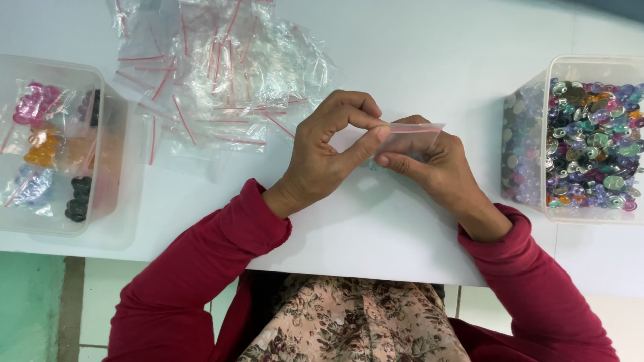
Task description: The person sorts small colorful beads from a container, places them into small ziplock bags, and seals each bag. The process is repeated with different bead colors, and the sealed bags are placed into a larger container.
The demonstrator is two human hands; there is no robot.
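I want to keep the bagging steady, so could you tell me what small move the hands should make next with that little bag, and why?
Probably press the fingers along the red zip strip of the small clear bag to seal it. The left hand and right hand both pinch its top edge above the white table, and something greenish seems to sit inside already.

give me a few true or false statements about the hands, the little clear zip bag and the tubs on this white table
1. Both hands, left hand and right hand, pinch one small clear plastic zip bag with a red strip. True.
2. The clear plastic tub of mixed coloured round beads stands at the person's left. False: it stands at the right.
3. A loose pile of empty clear zip bags lies beyond the hands on the white table. True.
4. The clear tub at the left holds loose beads only. False: its beads are sorted in small bags.
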